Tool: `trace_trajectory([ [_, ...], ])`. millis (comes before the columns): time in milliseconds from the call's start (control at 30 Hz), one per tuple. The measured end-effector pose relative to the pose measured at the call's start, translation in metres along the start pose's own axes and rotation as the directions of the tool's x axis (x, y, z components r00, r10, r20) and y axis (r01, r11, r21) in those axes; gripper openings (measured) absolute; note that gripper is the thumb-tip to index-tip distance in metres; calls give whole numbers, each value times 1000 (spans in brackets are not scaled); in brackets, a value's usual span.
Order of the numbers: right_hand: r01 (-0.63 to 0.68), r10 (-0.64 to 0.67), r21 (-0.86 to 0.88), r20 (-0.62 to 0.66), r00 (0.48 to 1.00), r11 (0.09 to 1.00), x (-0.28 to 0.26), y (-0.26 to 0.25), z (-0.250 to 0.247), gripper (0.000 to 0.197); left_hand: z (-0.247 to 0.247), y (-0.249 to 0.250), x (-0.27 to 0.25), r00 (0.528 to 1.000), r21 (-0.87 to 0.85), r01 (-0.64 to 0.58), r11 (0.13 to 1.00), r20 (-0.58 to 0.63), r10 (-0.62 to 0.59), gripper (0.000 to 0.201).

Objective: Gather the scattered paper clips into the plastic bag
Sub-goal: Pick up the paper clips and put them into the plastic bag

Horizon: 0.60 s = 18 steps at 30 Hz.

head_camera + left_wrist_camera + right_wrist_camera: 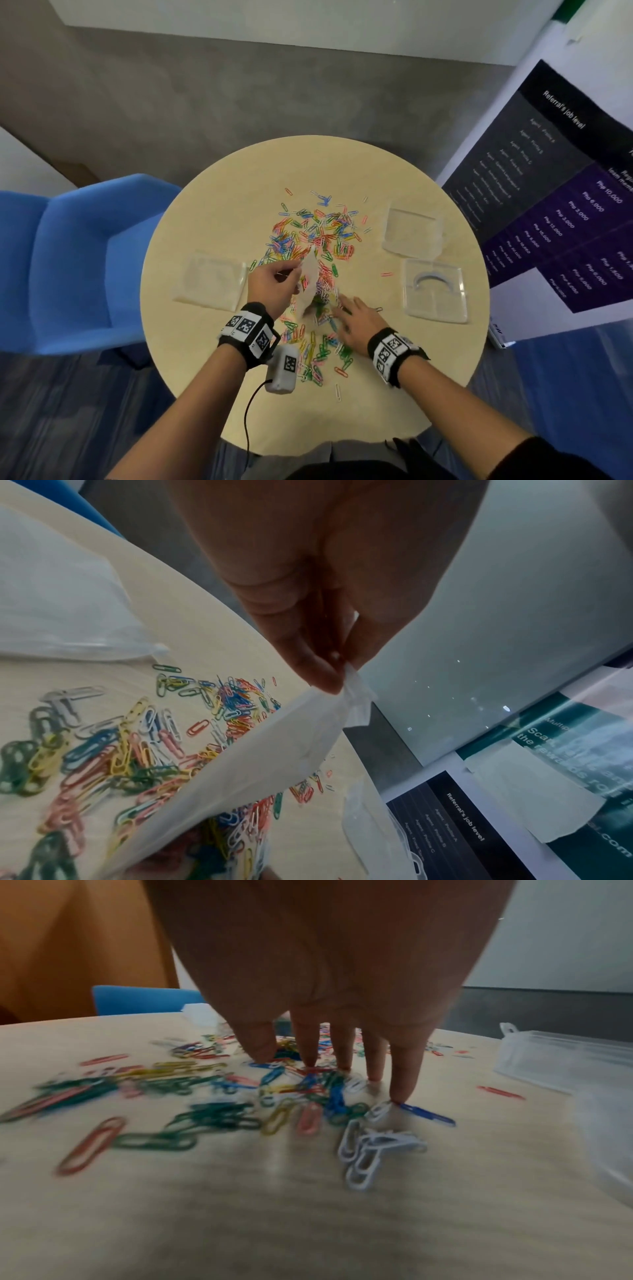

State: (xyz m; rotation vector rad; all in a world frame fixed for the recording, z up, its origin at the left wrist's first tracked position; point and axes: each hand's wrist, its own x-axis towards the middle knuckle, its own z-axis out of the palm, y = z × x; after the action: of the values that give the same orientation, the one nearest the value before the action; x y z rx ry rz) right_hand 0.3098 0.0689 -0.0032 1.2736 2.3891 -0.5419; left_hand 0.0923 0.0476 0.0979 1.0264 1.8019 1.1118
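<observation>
Paper clips (315,236) mostly unbagged. Left hand (270,286) pinches plastic bag (308,284) rim; right hand (356,320), fingers (405,1074) extended, rakes clips. Next: sweep beneath fingertips into bag mouth.

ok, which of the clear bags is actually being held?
The middle one: the plastic bag pinched at its top edge by the left hand, lifted over the paper clips. The others lie flat.

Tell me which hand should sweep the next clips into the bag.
Right. The right hand lies flat with straight fingers on the paper clips beside the bag's mouth, while the left hand pinches the plastic bag up by its edge.
</observation>
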Motion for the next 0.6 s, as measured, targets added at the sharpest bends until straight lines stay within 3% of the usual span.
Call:
trace_trajectory([
  [100,50,-46,-73,55,997,996,-21,-6,15,83,2,0,-1,1000,-18,3,1000,-2,-3,15],
  [167,60,-51,-94,96,994,994,-28,-12,23,84,5,1,-2,1000,-39,3,999,2,-3,15],
  [300,91,-93,-74,-29,995,993,-28,-21,23,48,11,2,-9,1000,-57,4,998,15,-3,14],
  [467,105,-108,-37,-120,987,994,-14,-22,22,35,9,-3,-14,999,-35,7,999,52,-5,13],
  [533,44,-37,39,-157,987,998,-10,-21,16,29,6,-4,-15,999,-35,11,999,49,-10,12],
  [600,-82,127,212,-211,969,974,-8,-14,7,25,4,-2,-17,999,-27,13,1000,50,-12,12],
])
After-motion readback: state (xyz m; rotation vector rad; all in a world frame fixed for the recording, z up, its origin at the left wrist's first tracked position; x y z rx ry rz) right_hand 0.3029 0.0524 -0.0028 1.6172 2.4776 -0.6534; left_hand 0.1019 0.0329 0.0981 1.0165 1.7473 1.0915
